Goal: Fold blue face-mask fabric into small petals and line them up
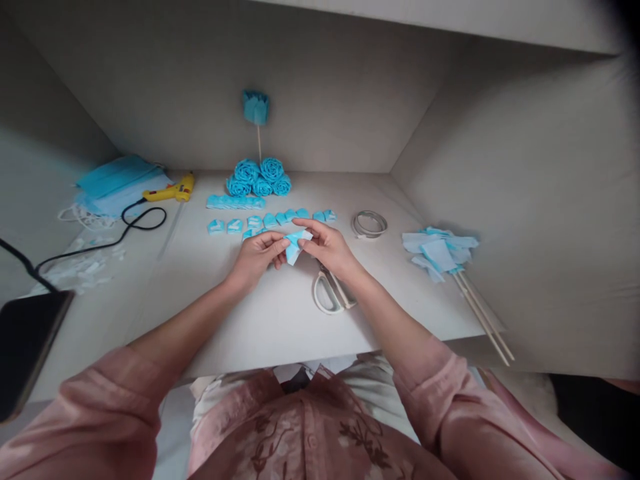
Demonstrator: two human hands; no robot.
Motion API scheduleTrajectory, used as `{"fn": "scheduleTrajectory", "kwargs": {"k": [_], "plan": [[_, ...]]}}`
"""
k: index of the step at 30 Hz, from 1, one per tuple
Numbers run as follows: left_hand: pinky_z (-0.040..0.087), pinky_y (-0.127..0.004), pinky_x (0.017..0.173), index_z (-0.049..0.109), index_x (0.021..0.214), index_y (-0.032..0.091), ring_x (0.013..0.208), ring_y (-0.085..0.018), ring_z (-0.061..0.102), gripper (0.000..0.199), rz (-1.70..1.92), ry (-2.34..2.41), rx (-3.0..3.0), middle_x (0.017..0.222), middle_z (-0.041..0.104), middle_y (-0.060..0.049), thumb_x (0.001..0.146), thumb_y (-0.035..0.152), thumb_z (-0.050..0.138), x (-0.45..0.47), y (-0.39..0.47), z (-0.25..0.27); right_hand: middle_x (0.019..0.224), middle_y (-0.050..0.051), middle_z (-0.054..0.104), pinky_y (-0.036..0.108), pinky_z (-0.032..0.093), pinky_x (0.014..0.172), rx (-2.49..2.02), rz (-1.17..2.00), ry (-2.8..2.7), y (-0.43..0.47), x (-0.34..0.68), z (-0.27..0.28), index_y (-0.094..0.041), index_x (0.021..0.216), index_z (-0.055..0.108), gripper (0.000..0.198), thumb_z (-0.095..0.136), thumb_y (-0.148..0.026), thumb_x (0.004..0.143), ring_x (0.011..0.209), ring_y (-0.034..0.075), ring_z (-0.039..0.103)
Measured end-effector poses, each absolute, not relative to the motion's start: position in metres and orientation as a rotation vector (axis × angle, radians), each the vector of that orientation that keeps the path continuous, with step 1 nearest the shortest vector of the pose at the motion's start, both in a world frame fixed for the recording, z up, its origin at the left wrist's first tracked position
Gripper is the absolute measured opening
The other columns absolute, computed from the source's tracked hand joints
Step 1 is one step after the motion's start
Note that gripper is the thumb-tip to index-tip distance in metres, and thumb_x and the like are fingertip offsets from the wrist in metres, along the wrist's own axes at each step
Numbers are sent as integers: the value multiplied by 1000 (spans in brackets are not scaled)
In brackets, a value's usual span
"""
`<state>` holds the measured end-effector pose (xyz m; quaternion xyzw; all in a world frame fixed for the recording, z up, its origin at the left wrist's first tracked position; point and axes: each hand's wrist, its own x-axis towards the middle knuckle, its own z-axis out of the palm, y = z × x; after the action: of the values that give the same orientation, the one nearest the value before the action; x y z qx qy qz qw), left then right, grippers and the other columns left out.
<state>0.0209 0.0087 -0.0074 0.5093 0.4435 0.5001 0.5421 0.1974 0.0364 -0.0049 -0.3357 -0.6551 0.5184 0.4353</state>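
Observation:
Between my two hands is a small folded piece of blue and white material [294,248], held above the table. My left hand [260,257] pinches its left side between thumb and fingers. On the other side, my right hand [327,247] grips it with the thumb on top. Just beyond the hands lie rows of small folded blue pieces [235,226], some hidden behind my fingers. A pair of scissors [327,297] with pale handles rests under my right wrist, its blades mostly covered.
Rolled blue flowers [257,178] are stacked at the back, near an upright stick topped in blue [256,108]. A yellow glue gun [170,190] and blue face masks [117,180] lie left. A wire coil [370,224] and sticks with blue-white strips [440,250] lie right.

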Motion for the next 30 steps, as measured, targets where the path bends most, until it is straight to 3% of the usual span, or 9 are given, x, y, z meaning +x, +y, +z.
{"fn": "scheduleTrajectory", "kwargs": {"k": [7,12,16,19,24,30], "plan": [[35,-22,47,65,78,16,44,-8,49,26,1190,1095,1214,53,58,3,72,40,74,21,8,-6,90,2,65,32,51,82,-832,1325,-1608,35,197,-4,-21,119,62,46,70,-35,76,80,15,61],[36,-21,47,62,74,17,44,-7,48,23,1259,1084,1180,53,57,4,71,37,74,22,7,-5,87,2,64,33,52,81,-848,1403,-1531,31,197,1,-22,119,62,43,67,-42,81,84,17,63],[38,-21,49,62,74,16,45,-7,49,23,1279,1061,1186,53,57,4,73,36,73,23,6,-5,95,2,66,33,51,84,-804,1422,-1600,30,193,-3,-23,128,55,60,76,-37,74,88,17,63],[38,-21,49,62,75,16,46,-7,49,25,1268,1060,1181,54,59,3,72,37,73,24,6,-5,89,1,65,32,51,79,-806,1377,-1628,32,192,-7,-22,132,51,65,75,-35,73,80,16,61],[39,-21,46,61,73,16,48,-8,52,29,1233,1078,1125,61,62,1,67,40,76,26,5,-4,82,-1,62,29,49,72,-842,1285,-1590,37,196,-6,-21,129,53,57,69,-33,76,71,13,57],[36,-21,45,58,66,16,44,-7,50,29,1152,1088,1183,56,60,2,69,39,75,27,2,-5,84,0,63,29,48,75,-875,1194,-1559,38,198,-3,-23,126,56,51,67,-33,77,76,14,58]]}}
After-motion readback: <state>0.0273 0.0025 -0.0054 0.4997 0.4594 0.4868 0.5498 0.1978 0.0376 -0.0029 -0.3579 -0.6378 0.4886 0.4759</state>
